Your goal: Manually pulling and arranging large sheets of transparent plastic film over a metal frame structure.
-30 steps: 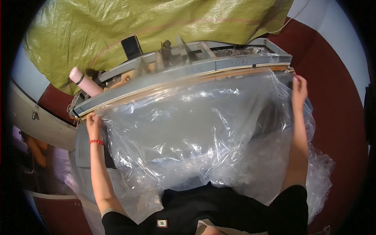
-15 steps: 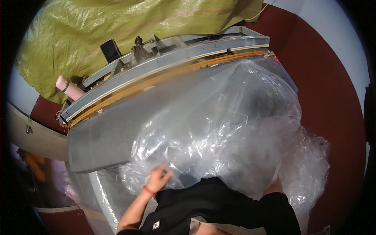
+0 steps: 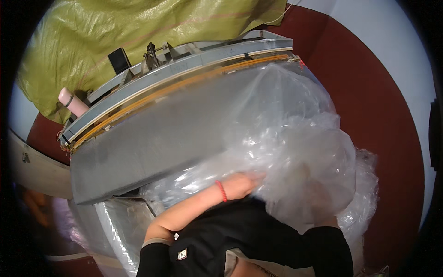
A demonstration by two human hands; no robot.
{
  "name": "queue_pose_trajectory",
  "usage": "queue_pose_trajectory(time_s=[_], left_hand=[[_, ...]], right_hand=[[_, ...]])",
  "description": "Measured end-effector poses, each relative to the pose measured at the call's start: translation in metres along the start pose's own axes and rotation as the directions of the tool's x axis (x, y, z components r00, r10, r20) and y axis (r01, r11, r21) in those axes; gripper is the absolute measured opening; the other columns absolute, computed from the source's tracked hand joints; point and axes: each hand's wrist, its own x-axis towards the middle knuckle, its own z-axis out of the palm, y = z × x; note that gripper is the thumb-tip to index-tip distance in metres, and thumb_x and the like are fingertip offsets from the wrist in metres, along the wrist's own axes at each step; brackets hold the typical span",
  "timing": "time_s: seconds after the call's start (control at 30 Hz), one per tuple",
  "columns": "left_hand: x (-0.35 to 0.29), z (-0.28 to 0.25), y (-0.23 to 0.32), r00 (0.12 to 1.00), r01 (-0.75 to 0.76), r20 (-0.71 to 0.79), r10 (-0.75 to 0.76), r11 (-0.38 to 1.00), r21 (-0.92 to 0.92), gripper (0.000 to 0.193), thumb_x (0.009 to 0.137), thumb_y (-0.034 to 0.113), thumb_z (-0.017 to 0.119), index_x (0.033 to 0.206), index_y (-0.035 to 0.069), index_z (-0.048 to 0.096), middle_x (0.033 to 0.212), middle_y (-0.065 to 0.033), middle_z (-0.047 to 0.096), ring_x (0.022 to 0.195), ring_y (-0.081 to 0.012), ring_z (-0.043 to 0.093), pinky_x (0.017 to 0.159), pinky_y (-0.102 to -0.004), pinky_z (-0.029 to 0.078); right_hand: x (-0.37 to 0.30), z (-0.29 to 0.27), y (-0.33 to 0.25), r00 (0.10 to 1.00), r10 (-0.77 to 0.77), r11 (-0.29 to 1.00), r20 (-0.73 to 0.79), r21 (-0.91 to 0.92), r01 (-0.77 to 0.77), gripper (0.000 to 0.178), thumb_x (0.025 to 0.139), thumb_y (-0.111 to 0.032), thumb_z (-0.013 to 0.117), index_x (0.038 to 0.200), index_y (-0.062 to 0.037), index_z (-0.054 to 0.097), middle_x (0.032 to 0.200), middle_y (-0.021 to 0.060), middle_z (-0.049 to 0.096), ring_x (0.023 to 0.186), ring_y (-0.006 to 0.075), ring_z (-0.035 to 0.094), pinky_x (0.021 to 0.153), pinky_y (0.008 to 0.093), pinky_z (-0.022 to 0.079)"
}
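Left hand (image 3: 241,185): lower centre, at the clear film (image 3: 286,138); fingers blurred, we can't tell if they grip it.
Right hand (image 3: 304,175): right of centre, hazy behind film; we can't tell its fingers' state.
Clear film: bunched, centre to lower right, partly over the grey bench surface (image 3: 152,138).
Metal frame (image 3: 184,64): slants across upper half, beyond bench surface.
Pink bottle (image 3: 74,102): upper left, at the frame's left end.

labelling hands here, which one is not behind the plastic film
The left hand, the one with the red bracelet: it shows uncovered, while the right hand appears only hazily through the clear plastic film.
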Motion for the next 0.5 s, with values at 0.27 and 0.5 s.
queue_pose_trajectory(time_s=[0.27,0.5], left_hand=[[-0.091,-0.013,-0.058,0.779,0.154,-0.553,-0.296,0.945,-0.289,0.027,0.077,0.007,0.054,0.103,0.001,0.055,0.104,-0.0125,0.056,0.092,-0.0249,0.056,0.078,-0.0297,0.045],[-0.132,-0.055,-0.035,0.609,0.039,-0.702,-0.368,0.898,-0.438,0.018,0.08,0.002,0.051,0.096,0.0,0.059,0.086,-0.0086,0.062,0.074,-0.0134,0.059,0.067,-0.0241,0.047]], right_hand=[[0.505,-0.03,0.276,0.962,0.135,0.982,-0.238,-0.097,-0.162,0.028,0.077,-0.028,0.055,0.089,-0.0028,0.061,0.091,0.0136,0.061,0.084,0.0274,0.059,0.07,0.04,0.047],[0.483,0.028,0.188,0.467,-0.661,0.696,-0.587,-0.248,0.673,0.041,0.078,-0.032,0.055,0.101,0.0017,0.055,0.105,0.0144,0.057,0.096,0.0252,0.054,0.085,0.0352,0.041]])
